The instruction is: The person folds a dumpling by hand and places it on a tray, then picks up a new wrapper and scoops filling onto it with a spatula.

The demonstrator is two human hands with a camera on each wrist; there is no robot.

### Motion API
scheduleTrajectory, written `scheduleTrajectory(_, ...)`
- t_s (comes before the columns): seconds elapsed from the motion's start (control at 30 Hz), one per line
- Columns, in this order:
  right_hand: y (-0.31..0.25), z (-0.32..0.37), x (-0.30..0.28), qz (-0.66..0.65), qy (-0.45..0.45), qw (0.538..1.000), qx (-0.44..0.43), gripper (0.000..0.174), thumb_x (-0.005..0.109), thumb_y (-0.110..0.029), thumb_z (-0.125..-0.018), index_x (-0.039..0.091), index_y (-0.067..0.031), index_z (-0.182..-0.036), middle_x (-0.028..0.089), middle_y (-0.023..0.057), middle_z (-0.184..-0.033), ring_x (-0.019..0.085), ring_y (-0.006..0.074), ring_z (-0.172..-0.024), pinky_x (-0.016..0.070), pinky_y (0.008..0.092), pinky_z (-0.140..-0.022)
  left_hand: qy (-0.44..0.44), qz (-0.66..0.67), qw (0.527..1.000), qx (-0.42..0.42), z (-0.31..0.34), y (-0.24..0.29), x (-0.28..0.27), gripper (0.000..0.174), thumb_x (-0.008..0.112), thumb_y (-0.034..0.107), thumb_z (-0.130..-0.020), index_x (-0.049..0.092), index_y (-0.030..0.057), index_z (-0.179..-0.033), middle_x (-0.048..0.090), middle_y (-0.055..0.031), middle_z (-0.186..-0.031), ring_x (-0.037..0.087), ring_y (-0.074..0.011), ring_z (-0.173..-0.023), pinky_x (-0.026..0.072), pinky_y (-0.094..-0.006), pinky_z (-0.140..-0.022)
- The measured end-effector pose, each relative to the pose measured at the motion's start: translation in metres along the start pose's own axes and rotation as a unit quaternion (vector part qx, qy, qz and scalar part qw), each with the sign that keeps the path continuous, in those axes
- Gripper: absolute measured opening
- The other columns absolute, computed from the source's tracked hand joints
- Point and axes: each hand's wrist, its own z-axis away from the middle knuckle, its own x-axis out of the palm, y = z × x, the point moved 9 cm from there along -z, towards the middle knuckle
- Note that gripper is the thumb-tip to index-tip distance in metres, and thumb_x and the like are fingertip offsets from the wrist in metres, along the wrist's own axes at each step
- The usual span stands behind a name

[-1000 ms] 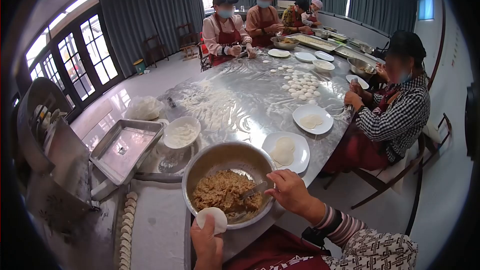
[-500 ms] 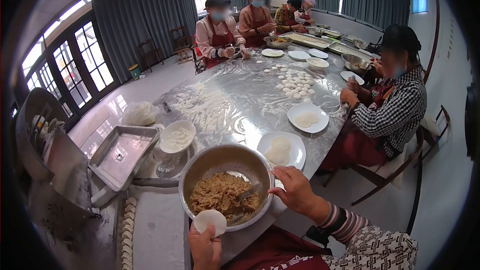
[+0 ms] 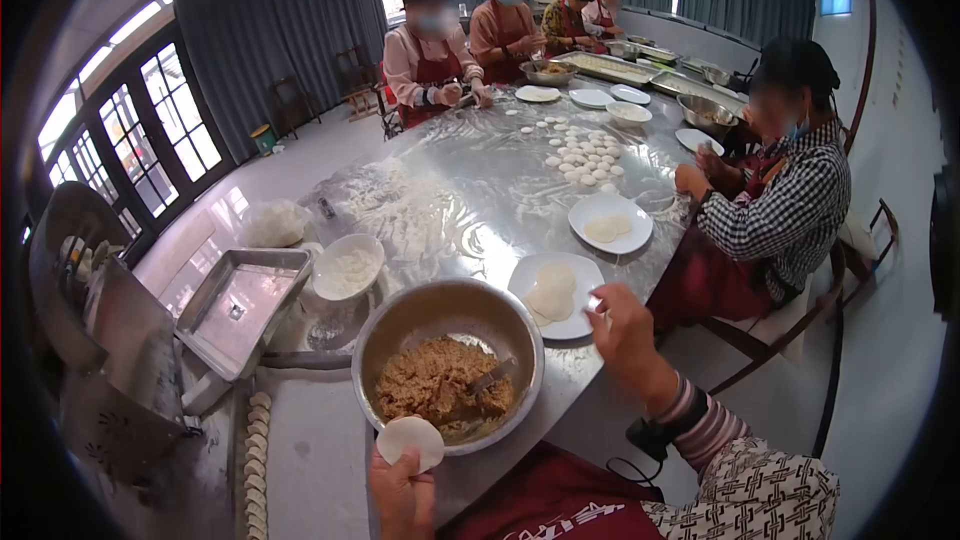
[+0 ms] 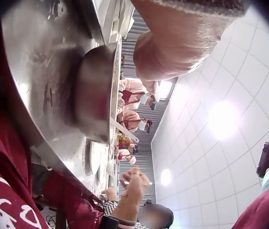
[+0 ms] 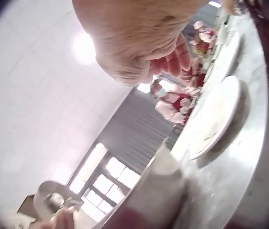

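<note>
My left hand pinches a round dumpling wrapper between thumb and fingers, at the near left rim of a steel mixing bowl. Brown minced filling lies in the bowl, with a flat metal spoon leaning in it. The left wrist view shows the spoon's handle sticking out past the rim. My right hand holds nothing, its fingers loosely bent beside the right edge of a white plate. Several flat wrappers lie overlapping on that plate.
Left of the bowl are a paper-lined tray with a row of folded dumplings, an empty metal pan and a bowl of flour. A second wrapper plate stands farther back. Another person sits at right.
My right hand has left the bowl's right rim by the spoon and moved right, up beside the plate. My left hand keeps the wrapper at the near rim. The head view has shifted slightly.
</note>
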Motion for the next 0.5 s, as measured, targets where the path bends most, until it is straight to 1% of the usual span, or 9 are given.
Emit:
scheduleTrajectory(0.03, 0.044, 0.002, 0.012, -0.016, -0.019, 0.992, 0.124, 0.03, 0.071, -0.011, -0.074, 0.059, -0.0007, -0.099, 0.062, 0.0171, -0.09, 0.062, 0.0335, -0.078, 0.0502, 0.038, -0.071, 0.002, 0.008, 1.0, 0.007, 0.001, 0.002, -0.004, 0.045, 0.05, -0.011, -0.078, 0.047, -0.0026, -0.122, 0.057, -0.0162, -0.116, 0.057, -0.0273, -0.108, 0.0465, -0.0403, -0.096)
scheduleTrajectory(0.1, 0.129, 0.006, 0.039, 0.022, 0.024, 0.985, 0.168, 0.027, 0.07, -0.014, -0.078, 0.057, 0.0028, -0.095, 0.062, 0.0152, -0.078, 0.063, 0.0286, -0.062, 0.0506, 0.0387, -0.057, 0.001, 0.018, 1.0, 0.012, 0.002, 0.004, -0.007, 0.044, 0.051, -0.009, -0.079, 0.047, -0.0026, -0.122, 0.057, -0.0162, -0.116, 0.057, -0.0272, -0.108, 0.0463, -0.0403, -0.096)
scheduleTrajectory(0.13, 0.139, 0.003, 0.043, 0.025, 0.025, 0.985, 0.171, 0.027, 0.07, -0.014, -0.078, 0.057, 0.0028, -0.095, 0.062, 0.0152, -0.078, 0.063, 0.0286, -0.062, 0.0506, 0.0387, -0.057, 0.001, 0.011, 1.0, 0.013, 0.004, 0.006, -0.008, 0.044, 0.051, -0.008, -0.079, 0.047, -0.0025, -0.122, 0.057, -0.0159, -0.116, 0.057, -0.0271, -0.108, 0.0463, -0.0401, -0.096)
scheduleTrajectory(0.17, 0.17, 0.01, 0.064, -0.071, -0.051, 0.939, 0.332, 0.026, 0.07, -0.015, -0.079, 0.057, 0.0041, -0.09, 0.061, 0.0131, -0.072, 0.062, 0.0252, -0.058, 0.0493, 0.0388, -0.051, 0.001, 0.003, 1.0, 0.016, 0.005, 0.008, -0.009, 0.043, 0.052, -0.008, -0.079, 0.047, -0.0024, -0.122, 0.057, -0.0156, -0.116, 0.057, -0.0269, -0.108, 0.0464, -0.0399, -0.096)
scheduleTrajectory(0.2, 0.185, 0.026, 0.086, -0.167, -0.125, 0.854, 0.476, 0.026, 0.069, -0.017, -0.081, 0.057, 0.0053, -0.086, 0.06, 0.011, -0.067, 0.062, 0.0219, -0.055, 0.048, 0.0388, -0.045, 0.001, 0.002, 1.0, 0.017, 0.005, 0.008, -0.008, 0.043, 0.052, -0.008, -0.079, 0.047, -0.0024, -0.122, 0.057, -0.0156, -0.116, 0.057, -0.0269, -0.108, 0.0464, -0.0399, -0.096)
scheduleTrajectory(0.33, 0.182, 0.027, 0.097, -0.203, -0.176, 0.837, 0.476, 0.024, 0.069, -0.016, -0.082, 0.058, 0.0045, -0.079, 0.057, 0.0076, -0.062, 0.057, 0.0174, -0.046, 0.043, 0.0356, -0.037, 0.017, 0.001, 1.0, 0.01, 0.01, 0.011, -0.015, 0.044, 0.053, -0.007, -0.079, 0.047, -0.0021, -0.122, 0.057, -0.0149, -0.116, 0.057, -0.0267, -0.108, 0.0458, -0.0398, -0.097)
scheduleTrajectory(0.4, 0.19, 0.038, 0.105, -0.24, -0.198, 0.791, 0.527, 0.019, 0.07, -0.013, -0.08, 0.058, -0.0003, -0.073, 0.055, 0.0055, -0.058, 0.053, 0.0148, -0.044, 0.0411, 0.0308, -0.036, 0.022, 0.0, 1.0, 0.011, 0.01, 0.011, -0.016, 0.044, 0.054, -0.007, -0.079, 0.047, -0.0021, -0.122, 0.057, -0.0148, -0.116, 0.056, -0.0267, -0.108, 0.0457, -0.0399, -0.097)
scheduleTrajectory(0.43, 0.193, 0.038, 0.107, -0.239, -0.198, 0.792, 0.527, 0.019, 0.07, -0.013, -0.08, 0.058, -0.0003, -0.073, 0.055, 0.0055, -0.058, 0.053, 0.0148, -0.044, 0.0411, 0.0308, -0.036, 0.017, 0.004, 1.0, 0.012, 0.009, 0.01, -0.017, 0.044, 0.054, -0.007, -0.079, 0.047, -0.0021, -0.122, 0.057, -0.0147, -0.116, 0.056, -0.0265, -0.108, 0.0458, -0.0398, -0.096)
scheduleTrajectory(0.5, 0.192, 0.045, 0.117, -0.316, -0.21, 0.745, 0.549, 0.016, 0.07, -0.007, -0.077, 0.057, -0.0029, -0.07, 0.054, 0.0043, -0.057, 0.049, 0.0128, -0.042, 0.0387, 0.0276, -0.035, 0.012, 0.007, 1.0, 0.012, 0.009, 0.008, -0.015, 0.045, 0.053, -0.007, -0.079, 0.047, -0.002, -0.123, 0.057, -0.0146, -0.116, 0.056, -0.0263, -0.108, 0.0459, -0.0397, -0.096)
